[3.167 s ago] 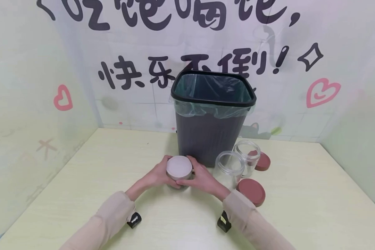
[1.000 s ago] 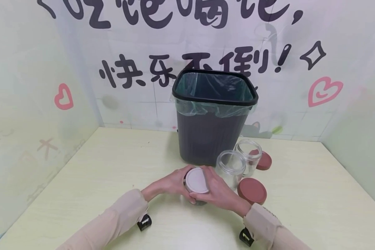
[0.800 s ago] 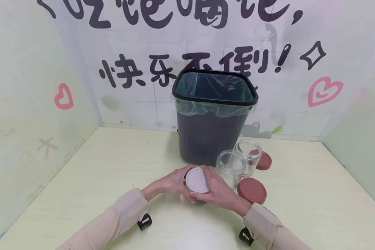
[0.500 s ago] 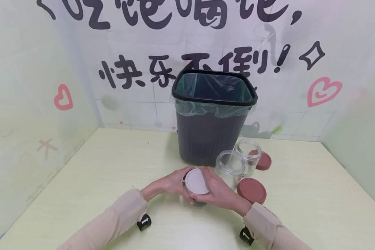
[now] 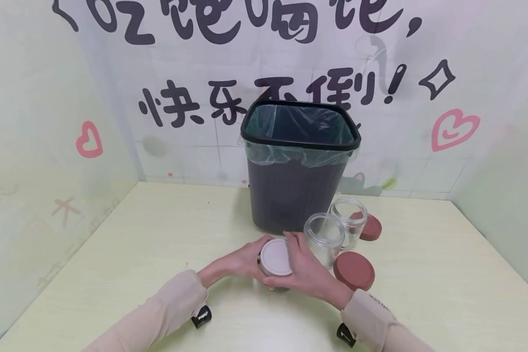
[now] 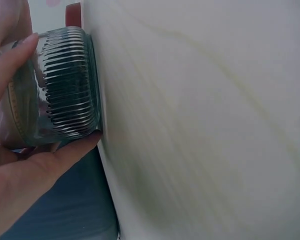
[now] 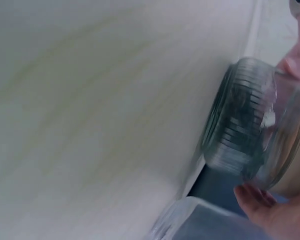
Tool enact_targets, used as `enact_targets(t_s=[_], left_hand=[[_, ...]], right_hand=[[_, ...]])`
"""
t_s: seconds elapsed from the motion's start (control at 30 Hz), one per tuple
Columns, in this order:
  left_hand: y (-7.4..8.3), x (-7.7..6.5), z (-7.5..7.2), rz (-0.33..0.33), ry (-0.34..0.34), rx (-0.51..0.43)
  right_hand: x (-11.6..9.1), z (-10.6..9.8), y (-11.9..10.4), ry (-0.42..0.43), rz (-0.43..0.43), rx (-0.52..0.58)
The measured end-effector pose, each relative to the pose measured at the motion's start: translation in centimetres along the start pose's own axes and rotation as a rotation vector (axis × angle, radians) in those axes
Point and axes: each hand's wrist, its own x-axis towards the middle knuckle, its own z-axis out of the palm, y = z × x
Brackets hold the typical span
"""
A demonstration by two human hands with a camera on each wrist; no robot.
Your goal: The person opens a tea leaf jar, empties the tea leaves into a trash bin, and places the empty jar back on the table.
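A squat glass jar (image 6: 67, 80) with a ribbed lower wall and a pale pinkish-white lid (image 5: 275, 257) is upright between both hands in the head view. My left hand (image 5: 245, 259) grips its left side, with a fingertip low by the base in the left wrist view. From the right, my right hand (image 5: 310, 274) holds the lid, fingers at the far edge and thumb at the near one. The base is at the tabletop (image 5: 176, 230); whether it fully touches is hard to tell. What the jar contains is unclear.
Behind the hands stands a dark bin (image 5: 295, 190) with a clear liner. To the right are two lidless clear jars, a nearer jar (image 5: 323, 249) and a farther jar (image 5: 356, 227). Beside them lie a near red lid (image 5: 354, 270) and a far red lid (image 5: 372, 228).
Since the oldest frame, both hands and the jar have shifted right and toward me, and my right hand has come further over the lid. In the last second, only slight finger movement shows.
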Motion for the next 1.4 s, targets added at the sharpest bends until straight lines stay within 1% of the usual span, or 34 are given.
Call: enact_targets(t_s=[0.1,0.17,0.33,0.43,0.57,0.7,0.83,0.97,1.13,1.27,1.4], left_hand=[[0.1,-0.1,0.1,0.008,0.021,0.017],[0.1,-0.1,0.1,0.005,0.030,0.024],[0.2,-0.1,0.1,-0.016,0.027,0.045],[0.3,-0.2,0.0,-0.025,0.015,0.051],[0.3,-0.2,-0.2,-0.022,-0.009,0.034],[0.2,-0.2,-0.3,-0.015,-0.027,0.025],[0.0,-0.2,-0.3,-0.014,-0.037,0.019],[-0.1,-0.2,-0.3,-0.010,-0.054,-0.018],[-0.1,-0.3,-0.2,-0.006,-0.060,-0.025],[-0.1,-0.4,-0.2,-0.003,-0.053,0.000],[0.0,-0.6,-0.2,-0.004,-0.053,0.002]], right_hand=[[-0.1,0.3,-0.2,0.060,-0.039,-0.065],[0.0,0.4,-0.3,0.080,-0.053,-0.079],[0.0,0.4,-0.3,0.085,-0.043,-0.074],[0.1,0.4,-0.3,0.079,-0.057,-0.083],[0.2,0.1,-0.2,0.052,-0.090,-0.065],[0.2,-0.2,-0.1,-0.007,-0.108,-0.026],[0.3,-0.7,0.1,-0.085,-0.094,0.038],[0.4,-1.1,0.1,-0.153,-0.070,0.104],[0.4,-1.3,0.1,-0.210,-0.080,0.114],[0.3,-1.4,-0.1,-0.223,-0.089,0.099],[0.2,-1.1,-0.5,-0.160,-0.071,0.046]])
